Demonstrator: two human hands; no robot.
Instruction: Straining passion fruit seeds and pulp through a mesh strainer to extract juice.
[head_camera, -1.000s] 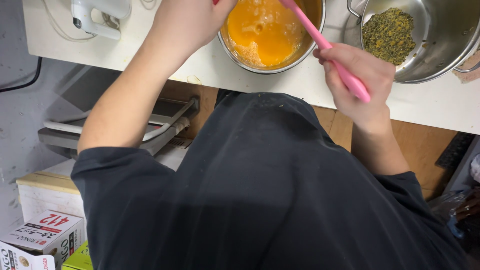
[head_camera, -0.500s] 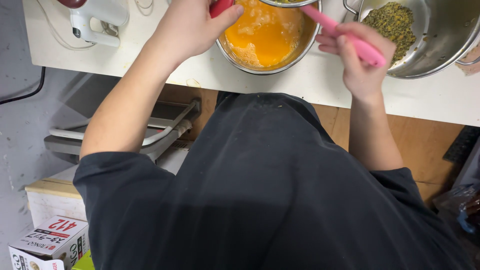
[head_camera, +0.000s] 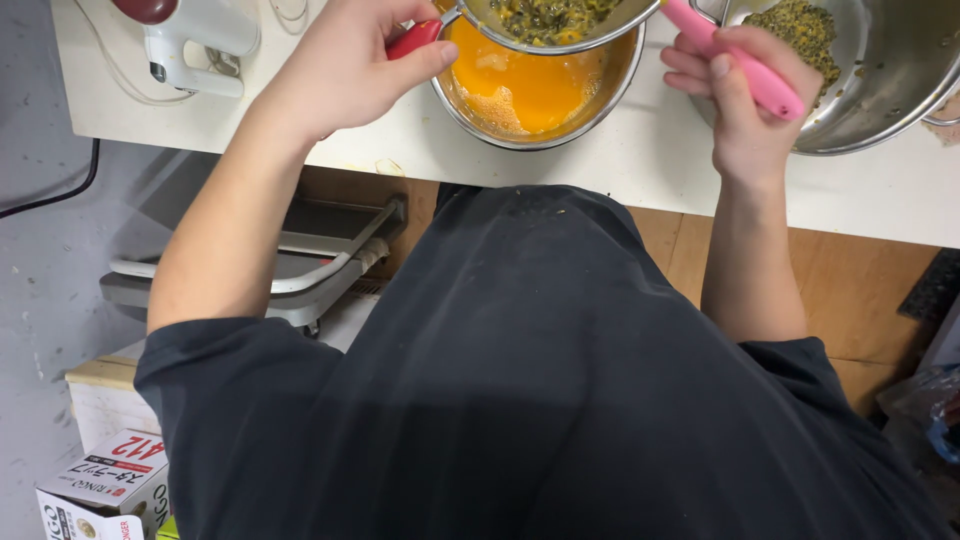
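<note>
Nearest: dark shirt (head_camera: 560, 400) filling the lower frame; cardboard box (head_camera: 105, 485) on the floor at lower left.

At the white counter (head_camera: 640, 160) edge: left hand (head_camera: 345, 65) closed around the red handle (head_camera: 415, 38) of a metal sieve (head_camera: 555, 22). Right hand (head_camera: 745, 100) closed around a pink spatula handle (head_camera: 735, 62), just beside the sieve rim.

Sieve held directly over a steel bowl (head_camera: 540, 95) of orange liquid, seeds and pulp inside the mesh. Bowl standing on the counter between both hands.

Farther right: large steel bowl (head_camera: 880, 75) holding greenish seed pulp, partly behind the right hand.

Far left: white appliance (head_camera: 195, 35) with cord.
</note>
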